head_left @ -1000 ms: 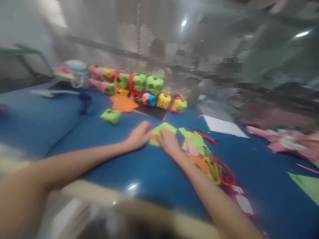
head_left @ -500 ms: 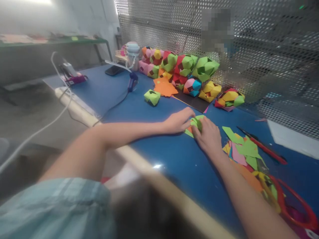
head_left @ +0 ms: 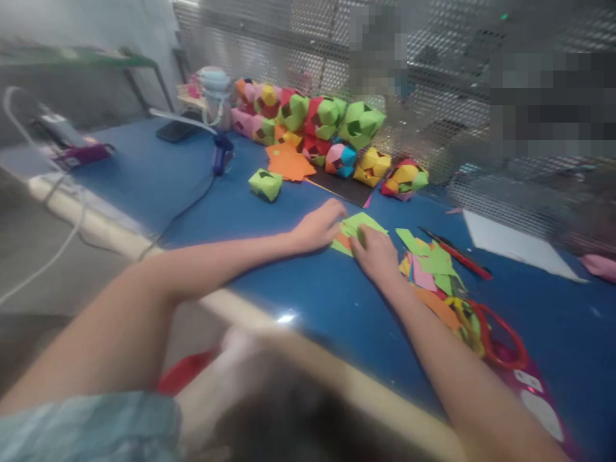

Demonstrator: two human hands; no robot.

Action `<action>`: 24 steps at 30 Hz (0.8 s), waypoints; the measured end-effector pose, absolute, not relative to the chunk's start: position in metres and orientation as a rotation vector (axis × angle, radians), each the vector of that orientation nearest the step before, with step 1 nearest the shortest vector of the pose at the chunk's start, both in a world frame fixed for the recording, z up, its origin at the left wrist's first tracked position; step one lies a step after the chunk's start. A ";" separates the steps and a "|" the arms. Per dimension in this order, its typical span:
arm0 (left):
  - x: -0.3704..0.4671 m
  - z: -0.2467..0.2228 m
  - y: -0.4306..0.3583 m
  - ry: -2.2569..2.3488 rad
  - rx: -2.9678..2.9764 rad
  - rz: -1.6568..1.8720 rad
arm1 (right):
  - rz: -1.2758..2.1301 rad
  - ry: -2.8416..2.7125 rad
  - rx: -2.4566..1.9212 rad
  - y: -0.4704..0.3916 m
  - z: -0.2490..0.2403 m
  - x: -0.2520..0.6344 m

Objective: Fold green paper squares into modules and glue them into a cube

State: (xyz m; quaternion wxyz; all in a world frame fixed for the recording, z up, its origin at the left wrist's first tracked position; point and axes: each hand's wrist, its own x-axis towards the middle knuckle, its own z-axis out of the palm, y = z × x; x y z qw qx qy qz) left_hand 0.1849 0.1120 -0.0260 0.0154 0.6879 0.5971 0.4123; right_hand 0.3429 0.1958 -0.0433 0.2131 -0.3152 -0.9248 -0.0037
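Light green paper (head_left: 362, 222) lies on the blue tabletop, with an orange piece of paper (head_left: 342, 240) showing between my hands. My left hand (head_left: 315, 228) rests at the paper's left edge, fingers bent and closed on it. From the right, my right hand (head_left: 378, 255) has its fingers curled down on the same paper, thumb near the orange part. The fingertips partly cover what they grip. Just right of my right hand lie loose green, pink and yellow paper cuttings (head_left: 436, 266). A small folded green paper piece (head_left: 265, 185) sits beyond my left hand.
Several folded paper balls (head_left: 327, 119) are piled along the perforated metal panel, beside orange paper shapes (head_left: 289, 162). A corded blue glue gun (head_left: 222, 154), phone (head_left: 179, 127) and purple power strip (head_left: 84, 154) are left. Red-handled scissors (head_left: 517, 346) and a red-black slim tool (head_left: 459, 253) lie right.
The view has swung right, so things appear further left. My right hand has drawn back slightly, and more of the green paper shows flat between my hands.
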 end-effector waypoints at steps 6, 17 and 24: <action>0.175 -0.027 0.120 1.916 1.888 1.342 | 0.057 -2.466 -0.741 0.202 -0.050 0.338; 0.171 -0.017 0.108 1.769 1.574 1.408 | 0.049 -2.191 -0.647 0.201 -0.047 0.341; 0.179 0.009 0.100 1.280 0.779 1.409 | -0.121 -2.208 0.030 0.176 -0.034 0.342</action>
